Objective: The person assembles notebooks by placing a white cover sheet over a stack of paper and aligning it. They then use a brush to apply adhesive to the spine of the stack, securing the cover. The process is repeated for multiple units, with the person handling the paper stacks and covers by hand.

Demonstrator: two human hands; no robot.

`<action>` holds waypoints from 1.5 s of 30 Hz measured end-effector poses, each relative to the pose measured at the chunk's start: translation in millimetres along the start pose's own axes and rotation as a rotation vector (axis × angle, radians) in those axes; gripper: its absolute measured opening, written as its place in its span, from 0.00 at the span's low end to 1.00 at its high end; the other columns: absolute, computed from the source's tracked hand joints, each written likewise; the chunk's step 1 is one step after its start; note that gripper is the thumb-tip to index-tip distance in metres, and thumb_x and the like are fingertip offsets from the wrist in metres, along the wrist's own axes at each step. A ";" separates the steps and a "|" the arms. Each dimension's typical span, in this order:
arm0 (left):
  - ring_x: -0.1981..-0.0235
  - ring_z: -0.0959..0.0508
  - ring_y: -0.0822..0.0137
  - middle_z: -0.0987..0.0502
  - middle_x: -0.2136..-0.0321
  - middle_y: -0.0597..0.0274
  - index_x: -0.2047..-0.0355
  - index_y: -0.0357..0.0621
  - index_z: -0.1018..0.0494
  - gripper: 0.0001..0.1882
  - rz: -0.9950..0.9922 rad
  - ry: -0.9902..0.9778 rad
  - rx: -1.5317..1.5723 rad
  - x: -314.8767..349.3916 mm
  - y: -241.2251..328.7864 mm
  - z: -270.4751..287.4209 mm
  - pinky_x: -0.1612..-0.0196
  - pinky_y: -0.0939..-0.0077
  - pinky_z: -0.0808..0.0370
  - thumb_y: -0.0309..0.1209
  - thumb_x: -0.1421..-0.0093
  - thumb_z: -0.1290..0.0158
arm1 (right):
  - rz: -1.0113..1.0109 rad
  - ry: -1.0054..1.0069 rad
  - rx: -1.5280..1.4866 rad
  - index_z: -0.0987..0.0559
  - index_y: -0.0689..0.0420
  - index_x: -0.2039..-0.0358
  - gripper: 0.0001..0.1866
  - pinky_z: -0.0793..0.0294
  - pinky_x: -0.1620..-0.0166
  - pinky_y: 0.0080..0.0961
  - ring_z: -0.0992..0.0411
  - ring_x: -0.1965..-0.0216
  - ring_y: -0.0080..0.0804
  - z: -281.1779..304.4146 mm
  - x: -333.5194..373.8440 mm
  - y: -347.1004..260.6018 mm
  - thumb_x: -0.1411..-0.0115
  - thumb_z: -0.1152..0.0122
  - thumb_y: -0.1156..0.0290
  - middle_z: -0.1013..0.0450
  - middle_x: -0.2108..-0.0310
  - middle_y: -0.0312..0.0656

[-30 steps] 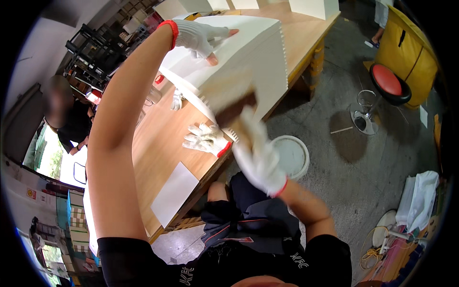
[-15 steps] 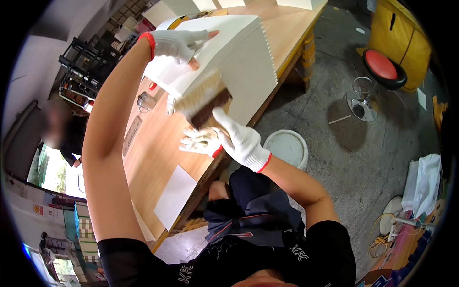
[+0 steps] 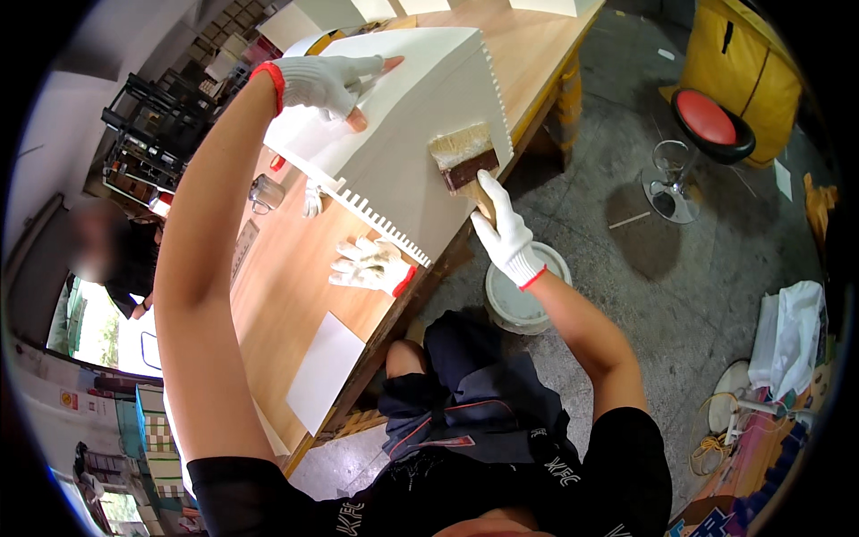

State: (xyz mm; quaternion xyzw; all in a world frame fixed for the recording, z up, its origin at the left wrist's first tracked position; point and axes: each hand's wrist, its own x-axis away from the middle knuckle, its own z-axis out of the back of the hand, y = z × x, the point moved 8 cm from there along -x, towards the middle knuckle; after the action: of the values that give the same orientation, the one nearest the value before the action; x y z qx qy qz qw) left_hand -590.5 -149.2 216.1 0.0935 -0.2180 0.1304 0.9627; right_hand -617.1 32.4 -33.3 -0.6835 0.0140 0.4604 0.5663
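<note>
My right hand [image 3: 508, 237], in a white knit glove, grips the wooden handle of a wide flat paste brush [image 3: 462, 150]. Its pale bristles rest against the grey-white side of a big white paper stack [image 3: 398, 157], near the right edge. Evenly notched steps run along the stack's near and right edges. On the sloping white top lies my left hand [image 3: 324, 85], gloved, with bare thumb and fingertip spread apart. A loose white glove with a red cuff [image 3: 369, 266] is on the wooden table [image 3: 291, 304], beside the stack's near corner.
A metal mug [image 3: 267, 191], a ruler [image 3: 244, 246] and a white sheet [image 3: 326, 371] lie on the table. Below its right edge stands a white bucket [image 3: 506, 313]. Farther right are a red-seated stool [image 3: 707, 116] and a yellow bag [image 3: 743, 76]. Another person [image 3: 125, 259] is at left.
My right hand has carried the brush rightward, from above the stack's near corner to its right edge. The notched near edge now shows uncovered. My left hand keeps its place on the stack.
</note>
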 end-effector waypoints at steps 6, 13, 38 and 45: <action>0.63 0.31 0.67 0.32 0.66 0.65 0.27 0.61 0.52 0.62 0.034 0.024 0.032 6.2 -14.7 -1.9 0.57 0.74 0.31 0.37 0.62 0.30 | -0.511 0.032 -0.338 0.43 0.48 0.30 0.32 0.23 0.62 0.31 0.29 0.72 0.28 26.5 -84.1 -28.1 0.34 0.49 0.66 0.25 0.60 0.40; 0.67 0.34 0.71 0.38 0.73 0.71 0.30 0.49 0.44 0.49 -0.069 0.152 0.089 33.4 -10.3 -4.3 0.61 0.78 0.36 0.35 0.51 0.34 | -0.203 -0.058 0.011 0.45 0.48 0.29 0.35 0.33 0.39 0.35 0.33 0.38 0.50 -23.7 88.7 21.9 0.34 0.45 0.68 0.36 0.35 0.51; 0.58 0.21 0.53 0.23 0.54 0.63 0.52 0.59 0.24 0.24 0.068 1.230 0.121 152.2 -31.6 -120.2 0.57 0.60 0.25 0.23 0.49 0.48 | -0.453 -0.700 0.626 0.35 0.47 0.36 0.31 0.28 0.47 0.45 0.26 0.50 0.54 2.4 275.2 81.9 0.37 0.45 0.51 0.26 0.48 0.55; 0.55 0.23 0.59 0.22 0.56 0.65 0.51 0.59 0.25 0.26 0.081 1.242 0.164 150.4 -32.6 -119.5 0.56 0.62 0.29 0.23 0.51 0.48 | -0.415 -0.719 0.554 0.28 0.49 0.41 0.26 0.26 0.48 0.41 0.24 0.51 0.48 -4.5 271.6 52.5 0.37 0.44 0.53 0.23 0.51 0.50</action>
State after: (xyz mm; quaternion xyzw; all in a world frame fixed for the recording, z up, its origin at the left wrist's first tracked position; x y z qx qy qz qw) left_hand -402.7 -120.2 172.8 0.0653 0.3894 0.2128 0.8938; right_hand -486.4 146.5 -248.8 -0.2937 -0.1966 0.5234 0.7753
